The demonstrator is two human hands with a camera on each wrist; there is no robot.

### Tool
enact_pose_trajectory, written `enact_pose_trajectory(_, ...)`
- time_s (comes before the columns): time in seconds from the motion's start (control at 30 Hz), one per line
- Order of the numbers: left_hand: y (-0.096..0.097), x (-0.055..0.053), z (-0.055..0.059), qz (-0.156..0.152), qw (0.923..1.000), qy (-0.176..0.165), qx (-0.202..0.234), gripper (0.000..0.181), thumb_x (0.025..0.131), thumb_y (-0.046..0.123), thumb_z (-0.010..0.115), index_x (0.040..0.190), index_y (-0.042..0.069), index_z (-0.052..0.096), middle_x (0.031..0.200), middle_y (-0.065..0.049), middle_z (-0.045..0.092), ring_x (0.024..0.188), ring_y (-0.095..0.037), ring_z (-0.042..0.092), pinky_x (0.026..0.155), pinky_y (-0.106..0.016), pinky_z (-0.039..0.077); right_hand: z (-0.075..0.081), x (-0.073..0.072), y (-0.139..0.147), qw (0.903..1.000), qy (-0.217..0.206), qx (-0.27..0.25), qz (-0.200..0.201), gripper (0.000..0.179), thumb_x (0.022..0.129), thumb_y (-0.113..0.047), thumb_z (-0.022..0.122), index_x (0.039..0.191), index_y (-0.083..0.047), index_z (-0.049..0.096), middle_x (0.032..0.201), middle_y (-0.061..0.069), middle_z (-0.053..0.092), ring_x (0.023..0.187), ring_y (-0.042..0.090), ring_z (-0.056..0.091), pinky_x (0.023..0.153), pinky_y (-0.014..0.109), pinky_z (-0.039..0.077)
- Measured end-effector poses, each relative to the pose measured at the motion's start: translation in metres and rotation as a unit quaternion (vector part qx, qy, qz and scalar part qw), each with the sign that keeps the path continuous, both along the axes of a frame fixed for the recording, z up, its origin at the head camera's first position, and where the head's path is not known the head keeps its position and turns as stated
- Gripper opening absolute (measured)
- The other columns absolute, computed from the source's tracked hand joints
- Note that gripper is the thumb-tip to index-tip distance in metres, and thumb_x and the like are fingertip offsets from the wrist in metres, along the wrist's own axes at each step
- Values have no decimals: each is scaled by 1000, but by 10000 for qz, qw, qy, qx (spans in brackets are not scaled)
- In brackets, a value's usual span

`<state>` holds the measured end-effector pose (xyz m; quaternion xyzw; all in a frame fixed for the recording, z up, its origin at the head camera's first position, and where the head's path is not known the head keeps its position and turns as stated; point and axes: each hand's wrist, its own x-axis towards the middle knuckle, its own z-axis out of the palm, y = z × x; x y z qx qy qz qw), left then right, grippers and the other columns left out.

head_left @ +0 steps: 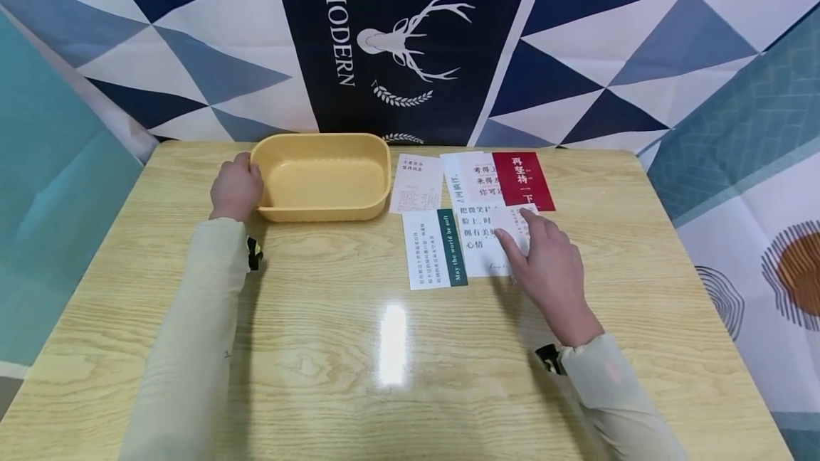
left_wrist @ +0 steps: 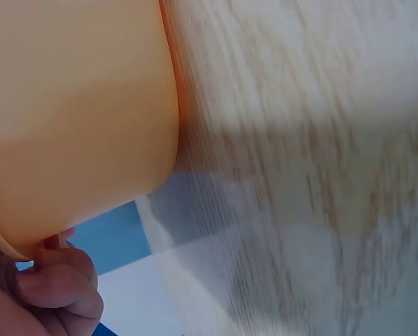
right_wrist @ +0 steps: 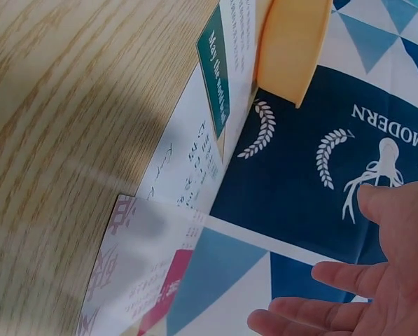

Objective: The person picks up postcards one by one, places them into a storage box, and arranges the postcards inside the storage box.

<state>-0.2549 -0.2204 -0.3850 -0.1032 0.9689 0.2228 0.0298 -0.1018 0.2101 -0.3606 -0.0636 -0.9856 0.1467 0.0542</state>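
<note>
Now, most of the view is filled by the tabletop (head_left: 333,319), its pale yellow wood streaked with fine grain and whitened by a patch of glare. Behind it, at the far side, a creased backdrop (head_left: 211,55) is hung, patterned with navy, pale blue and white triangles and split by a dark panel (head_left: 435,119) printed with a stag's head and the word MODERN. From the near side, two pale sleeves (head_left: 192,333) are stretched forward.

Over to the far left, and a yellow basin (head_left: 320,214) is seen: oblong, round-cornered, smooth outside and finely ribbed along the inner far wall, its smooth floor exposed. Its left end is met by the left hand (head_left: 235,189), and the rim is being pinched there between thumb and curled fingers.

Across to the right, the right hand (head_left: 547,269) is held over the paper cards, its fingers spread loosely; whether any card is touched cannot be told.

Beneath and around it, flat printed cards are grouped. In the far row, a pale pink card (head_left: 416,176) is placed just beside the basin, and a white card in red print (head_left: 483,166) is partly covered by a red card (head_left: 528,180). Nearer, a white-and-green card (head_left: 435,247) is laid beside a black-lettered card (head_left: 474,255). Smallest of all, a dark band (head_left: 552,359) is worn at each wrist.
</note>
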Motion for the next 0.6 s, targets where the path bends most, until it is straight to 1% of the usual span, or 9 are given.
enact_pose_trajectory(0.1, 1, -2, -1, 61, 10000, -36, -8, 48, 101, 22, 24, 141, -2, 33, 124, -33, 47, 110, -47, 50, 92, -58, 41, -1, -2, 1, 10000, -6, 23, 11, 67, 90, -46, 54, 140, -3, 39, 136, 25, 46, 120, 44, 47, 92, 57, 43)
enact_pose_trajectory(0.3, 3, -3, 0, 187, 9997, -121, 19, 47, 101, 21, 25, 142, -1, 32, 125, -32, 47, 112, -45, 50, 94, -57, 41, 0, -7, 6, 10000, -59, 16, -42, 67, 91, -45, 54, 140, -1, 40, 135, 27, 46, 120, 44, 47, 91, 57, 44)
enact_pose_trajectory(0.5, 3, -3, 1, 245, 9994, -190, 132, 48, 101, 21, 24, 143, 0, 31, 127, -31, 47, 114, -43, 49, 96, -56, 40, 1, -13, 14, 9997, -199, -94, -114, 71, 91, -52, 48, 141, -1, 38, 133, 28, 47, 117, 45, 47, 89, 59, 43)
enact_pose_trajectory(0.6, 4, -1, 2, 249, 9991, -232, 243, 48, 101, 21, 24, 144, 0, 29, 128, -31, 46, 115, -42, 48, 98, -55, 39, 0, -16, 18, 9995, -272, -89, -152, 72, 92, -52, 48, 140, 0, 38, 132, 29, 48, 115, 45, 48, 87, 59, 44)
